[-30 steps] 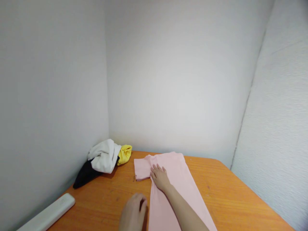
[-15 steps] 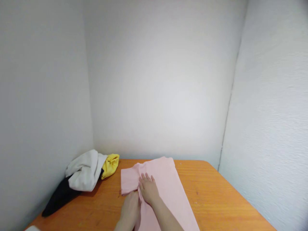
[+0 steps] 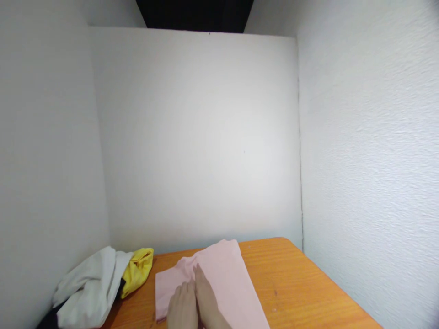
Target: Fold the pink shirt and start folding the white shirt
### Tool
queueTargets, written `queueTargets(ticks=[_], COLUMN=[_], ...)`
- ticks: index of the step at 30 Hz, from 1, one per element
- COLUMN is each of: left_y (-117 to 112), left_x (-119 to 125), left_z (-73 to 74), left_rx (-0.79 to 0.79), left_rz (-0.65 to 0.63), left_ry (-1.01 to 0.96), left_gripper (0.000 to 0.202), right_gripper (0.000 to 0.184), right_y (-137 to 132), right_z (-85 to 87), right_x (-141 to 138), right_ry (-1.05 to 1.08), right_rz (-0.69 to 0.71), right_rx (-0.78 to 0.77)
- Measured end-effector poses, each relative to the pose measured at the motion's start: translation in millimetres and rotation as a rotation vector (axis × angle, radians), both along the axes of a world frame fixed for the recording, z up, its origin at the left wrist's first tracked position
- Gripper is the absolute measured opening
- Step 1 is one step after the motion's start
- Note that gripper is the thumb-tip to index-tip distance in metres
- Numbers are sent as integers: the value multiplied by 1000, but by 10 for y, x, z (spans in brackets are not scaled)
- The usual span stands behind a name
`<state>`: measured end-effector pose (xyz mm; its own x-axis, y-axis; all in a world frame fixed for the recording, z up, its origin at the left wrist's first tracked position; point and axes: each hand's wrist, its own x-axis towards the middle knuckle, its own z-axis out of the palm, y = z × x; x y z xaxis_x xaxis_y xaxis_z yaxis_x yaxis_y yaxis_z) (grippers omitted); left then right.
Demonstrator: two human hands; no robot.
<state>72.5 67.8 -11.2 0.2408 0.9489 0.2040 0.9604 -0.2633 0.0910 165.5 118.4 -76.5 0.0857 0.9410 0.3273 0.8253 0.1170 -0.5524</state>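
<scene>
Head view: since a second ago the left hand (image 3: 182, 305) has slid in beside the right hand (image 3: 207, 299); both now lie flat, fingers together, on the pink garment (image 3: 222, 278) at 6 o'clock. At 8 o'clock sit white cloth (image 3: 89, 289) and yellow cloth (image 3: 139, 270). Orange bench (image 3: 291, 283), white walls.

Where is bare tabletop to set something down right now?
Free: the orange table between the pink garment and the right wall. Crowded: the left corner, with the white cloth and yellow cloth; both hands press the garment.
</scene>
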Motion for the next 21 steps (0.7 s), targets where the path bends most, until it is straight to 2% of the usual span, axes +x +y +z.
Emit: queueTargets(ticks=[2,4,9,12,17,21], left_y=[13,57,248,345,375,265], left_x=[182,280,245,194,184,207], left_z=[59,30,-289,-445,-550,-566], left_rx=[-11,-82,-201,-193,-196,-172], left_rz=[-76,-113,-123,-118,-57,-49], left_ry=[0,-1,44,24,-50,-138], left_gripper=[56,56,67,70,72,69], right_gripper=[56,60,70,71,76,75], right_y=[36,46,-6,13,97,77], right_z=[38,71,60,-6,-105,-47], right_x=[141,351,1039,1339,1436,1403], right_ry=[7,-24,-172,-281,-380,-409], right_rz=[-94,-142,-121,-116,-145,-146], right_rx=[-24,-31,-76,-126,-158,-227])
